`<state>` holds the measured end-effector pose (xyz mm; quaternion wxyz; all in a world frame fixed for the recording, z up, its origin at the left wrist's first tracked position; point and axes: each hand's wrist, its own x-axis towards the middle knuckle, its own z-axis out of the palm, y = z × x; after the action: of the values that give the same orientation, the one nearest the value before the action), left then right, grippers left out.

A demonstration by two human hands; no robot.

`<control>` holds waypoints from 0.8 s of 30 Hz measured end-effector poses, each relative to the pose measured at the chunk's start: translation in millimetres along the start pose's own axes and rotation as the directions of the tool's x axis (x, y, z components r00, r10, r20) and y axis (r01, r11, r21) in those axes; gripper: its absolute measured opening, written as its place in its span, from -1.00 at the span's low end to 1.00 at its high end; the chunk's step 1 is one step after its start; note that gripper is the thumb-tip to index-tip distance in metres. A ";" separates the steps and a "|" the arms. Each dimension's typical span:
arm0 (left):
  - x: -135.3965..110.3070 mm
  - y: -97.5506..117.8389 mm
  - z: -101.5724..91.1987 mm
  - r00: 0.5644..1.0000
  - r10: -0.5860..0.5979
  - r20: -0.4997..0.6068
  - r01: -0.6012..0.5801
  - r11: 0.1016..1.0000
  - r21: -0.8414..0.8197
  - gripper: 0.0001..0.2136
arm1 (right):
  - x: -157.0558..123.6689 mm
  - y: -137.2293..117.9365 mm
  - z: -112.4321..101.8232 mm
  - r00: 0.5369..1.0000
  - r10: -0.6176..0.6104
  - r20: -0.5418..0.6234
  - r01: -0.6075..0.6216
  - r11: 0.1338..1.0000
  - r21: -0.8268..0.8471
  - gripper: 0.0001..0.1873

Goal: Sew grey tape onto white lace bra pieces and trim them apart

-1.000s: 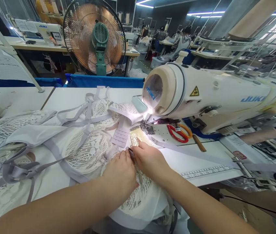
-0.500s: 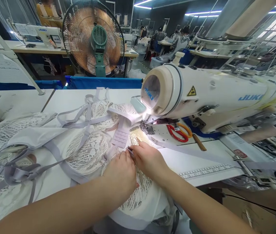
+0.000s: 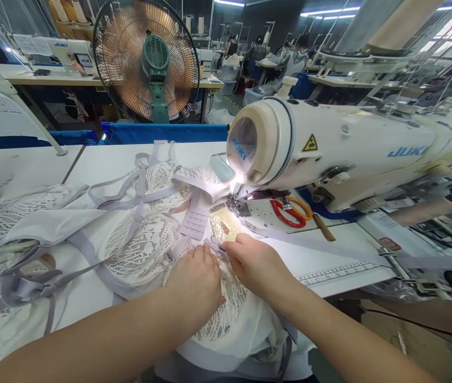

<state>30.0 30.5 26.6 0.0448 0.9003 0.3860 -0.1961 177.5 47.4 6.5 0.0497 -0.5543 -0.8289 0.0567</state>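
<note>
White lace bras (image 3: 146, 242) with lilac-grey bands and straps lie heaped across the left and middle of the table. My left hand (image 3: 197, 276) is closed, its fingers pinching the edge of a bra and a lilac strap. Just to its right, my right hand (image 3: 255, 263) is closed on a small, thin dark metal tool (image 3: 221, 247), mostly hidden by the fingers. A lilac label with printed lines (image 3: 194, 221) lies beyond my left hand. Below both hands, more white lace (image 3: 226, 314) hangs toward the table's front edge.
A JUKI sewing machine (image 3: 329, 143) stands at right, its needle area lit. Red-handled scissors (image 3: 287, 214), a wooden-handled tool (image 3: 323, 229) and a printed ruler (image 3: 337, 273) lie near it. A lilac tape (image 3: 317, 247) runs rightward. A large fan (image 3: 122, 69) stands behind the table.
My right hand has moved slightly right, away from my left hand, with a small gap now between their fingertips. The whole view has shifted a little.
</note>
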 end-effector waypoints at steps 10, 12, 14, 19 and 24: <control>-1.8 -0.6 -0.4 0.999 0.004 -0.041 -0.004 1.000 -0.001 -0.35 | 8.6 -4.2 10.5 0.999 0.033 -0.028 -0.029 0.990 0.140 -0.81; -1.6 -0.8 -1.1 0.999 0.008 -0.037 -0.008 1.000 0.005 -0.35 | 11.1 -4.7 12.1 0.999 0.030 -0.032 -0.025 0.989 0.147 -0.81; -1.4 -1.3 -2.1 1.000 0.010 -0.024 -0.010 1.000 0.007 -0.35 | 11.6 -4.3 13.5 0.999 0.025 -0.033 -0.020 0.989 0.148 -0.83; 0.2 -1.7 -2.8 1.000 0.009 0.010 -0.009 1.000 -0.006 -0.34 | 3.2 -0.3 12.8 1.000 -0.017 -0.011 0.018 0.996 0.090 -0.85; 1.0 -0.1 -1.0 1.000 0.000 -0.005 0.000 1.000 0.010 -0.32 | -8.4 5.6 3.2 0.999 -0.003 0.047 0.002 1.000 0.024 -0.85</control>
<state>30.8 31.5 27.1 0.0394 0.9009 0.3854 -0.1956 185.3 41.5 2.3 0.0369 -0.5510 -0.8299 0.0796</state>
